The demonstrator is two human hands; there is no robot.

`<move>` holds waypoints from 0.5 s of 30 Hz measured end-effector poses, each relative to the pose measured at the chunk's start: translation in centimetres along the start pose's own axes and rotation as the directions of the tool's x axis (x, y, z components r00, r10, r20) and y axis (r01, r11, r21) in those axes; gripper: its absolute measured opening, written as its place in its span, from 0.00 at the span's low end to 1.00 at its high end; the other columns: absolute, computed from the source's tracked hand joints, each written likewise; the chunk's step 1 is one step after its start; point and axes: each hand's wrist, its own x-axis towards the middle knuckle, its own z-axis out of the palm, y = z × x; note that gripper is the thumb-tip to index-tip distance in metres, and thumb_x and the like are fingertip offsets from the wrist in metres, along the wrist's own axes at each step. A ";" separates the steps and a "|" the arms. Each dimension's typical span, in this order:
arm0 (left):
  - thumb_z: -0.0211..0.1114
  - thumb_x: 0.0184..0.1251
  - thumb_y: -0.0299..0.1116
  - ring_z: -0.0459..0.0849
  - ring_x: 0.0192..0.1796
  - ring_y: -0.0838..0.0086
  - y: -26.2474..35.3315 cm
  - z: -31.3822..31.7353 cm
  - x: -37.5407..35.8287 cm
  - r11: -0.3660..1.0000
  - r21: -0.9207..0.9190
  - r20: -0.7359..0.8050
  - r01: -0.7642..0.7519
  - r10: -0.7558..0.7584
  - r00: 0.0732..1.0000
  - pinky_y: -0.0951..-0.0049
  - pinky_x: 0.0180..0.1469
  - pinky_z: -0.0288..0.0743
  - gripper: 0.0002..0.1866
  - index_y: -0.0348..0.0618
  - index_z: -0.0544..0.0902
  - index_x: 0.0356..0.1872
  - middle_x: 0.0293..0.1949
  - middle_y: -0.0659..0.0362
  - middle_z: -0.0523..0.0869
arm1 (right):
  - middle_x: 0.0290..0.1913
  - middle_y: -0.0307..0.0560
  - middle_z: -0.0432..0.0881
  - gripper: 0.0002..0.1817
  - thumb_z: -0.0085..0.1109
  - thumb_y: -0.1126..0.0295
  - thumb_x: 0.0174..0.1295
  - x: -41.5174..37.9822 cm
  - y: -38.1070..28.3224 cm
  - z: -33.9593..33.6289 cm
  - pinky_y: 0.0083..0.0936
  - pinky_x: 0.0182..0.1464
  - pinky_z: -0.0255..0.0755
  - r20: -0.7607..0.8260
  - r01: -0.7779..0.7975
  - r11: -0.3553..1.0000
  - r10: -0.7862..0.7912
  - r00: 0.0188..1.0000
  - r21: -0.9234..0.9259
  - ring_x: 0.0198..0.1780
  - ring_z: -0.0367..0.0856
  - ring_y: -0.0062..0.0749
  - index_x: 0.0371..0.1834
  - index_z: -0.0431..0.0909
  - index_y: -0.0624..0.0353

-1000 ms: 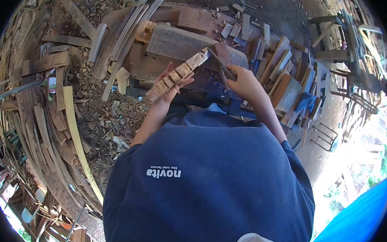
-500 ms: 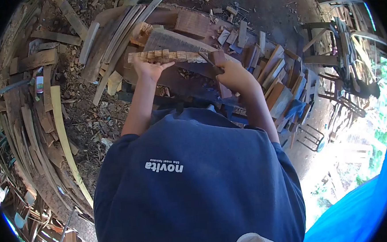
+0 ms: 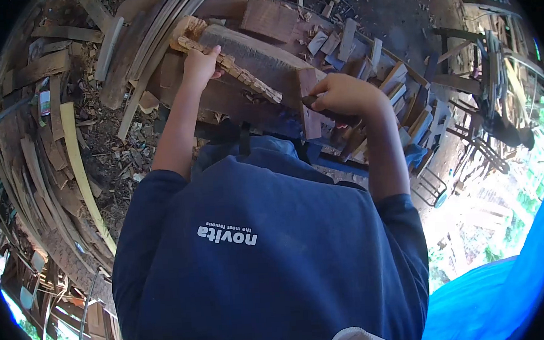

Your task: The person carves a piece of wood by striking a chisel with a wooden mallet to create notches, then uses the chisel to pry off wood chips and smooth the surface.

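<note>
My left hand is closed around a long, narrow piece of pale wood with notches cut along its length. The piece slopes down to the right, its lower end free. To the right, my right hand grips a dark, slim hand tool; its exact kind is partly hidden by the fingers. That tool is apart from the notched wood. Beside it, a reddish wooden block stands at the edge of the thick wooden slab.
Many wood offcuts are piled on the right. Long strips lie at the upper left, and a yellowish strip runs down the left. Chips cover the ground. A blue sheet hangs at the lower right.
The notched wood has swung from nearly level to a slant, its right end lower. My left hand has closed more around it. My right hand has drawn the tool away to the right.
</note>
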 end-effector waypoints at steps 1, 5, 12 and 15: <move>0.65 0.70 0.36 0.86 0.45 0.62 -0.4 0.0 0.4 1.000 -0.004 -0.001 -0.028 0.028 1.000 0.60 0.39 0.91 0.20 0.28 0.74 0.53 0.50 0.47 0.80 | 0.34 0.54 0.85 0.23 0.61 0.66 0.57 0.4 0.1 -0.5 0.30 0.28 0.83 0.019 0.008 1.000 -0.008 1.000 0.006 0.28 0.86 0.37 0.56 0.82 0.62; 0.63 0.72 0.34 0.85 0.48 0.62 -2.8 -0.1 1.1 0.980 -0.196 0.044 0.011 -0.002 0.999 0.58 0.43 0.91 0.23 0.27 0.68 0.57 0.51 0.47 0.78 | 0.31 0.50 0.84 0.22 0.60 0.66 0.58 0.2 -0.6 -2.2 0.29 0.25 0.81 0.075 -0.032 0.998 0.028 0.997 0.053 0.23 0.83 0.33 0.56 0.82 0.63; 0.61 0.73 0.31 0.83 0.53 0.57 -3.6 0.2 1.3 0.960 -0.281 -0.010 -0.001 -0.002 1.000 0.55 0.47 0.90 0.25 0.26 0.61 0.59 0.55 0.43 0.74 | 0.32 0.50 0.85 0.19 0.60 0.67 0.58 1.3 -0.9 -2.5 0.29 0.25 0.79 0.092 0.032 0.992 -0.021 0.996 -0.122 0.22 0.83 0.32 0.52 0.83 0.62; 0.61 0.73 0.31 0.83 0.54 0.56 -2.8 0.7 1.7 0.963 -0.271 0.012 0.017 -0.014 1.000 0.55 0.48 0.90 0.26 0.26 0.60 0.60 0.55 0.43 0.74 | 0.31 0.50 0.85 0.18 0.59 0.68 0.58 1.4 -1.2 -2.8 0.28 0.25 0.79 0.104 -0.061 0.993 0.071 0.992 -0.097 0.22 0.83 0.33 0.50 0.84 0.63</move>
